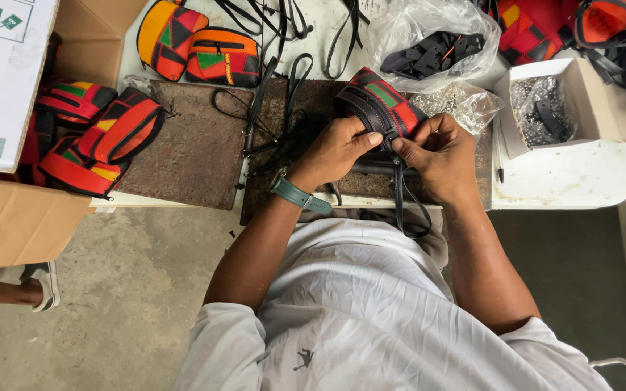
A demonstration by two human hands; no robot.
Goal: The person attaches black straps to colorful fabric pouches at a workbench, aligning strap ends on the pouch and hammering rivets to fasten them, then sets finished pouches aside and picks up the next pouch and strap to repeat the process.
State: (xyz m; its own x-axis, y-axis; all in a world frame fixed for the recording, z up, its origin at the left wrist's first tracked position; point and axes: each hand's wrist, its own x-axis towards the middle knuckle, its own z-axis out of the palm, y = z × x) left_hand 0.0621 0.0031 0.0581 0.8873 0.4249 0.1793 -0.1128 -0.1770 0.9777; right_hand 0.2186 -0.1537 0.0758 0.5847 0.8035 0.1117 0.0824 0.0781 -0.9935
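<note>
A small pouch (381, 98) in red, green and black patchwork sits between both my hands at the table's front edge. My left hand (335, 148), with a teal watch on the wrist, grips the pouch's left side, thumb on its black trim. My right hand (440, 148) pinches the right side where a black strap (402, 203) hangs down in a loop over the table edge. Both hands rest above a rusty brown metal plate (197, 145).
More patchwork pouches lie at the left (103, 134) and back (201, 47). Loose black straps (284, 43) cross the white table (566, 177). A plastic bag of black buckles (432, 43), a small box of metal fittings (552, 101) and cardboard boxes (16, 217) surround me.
</note>
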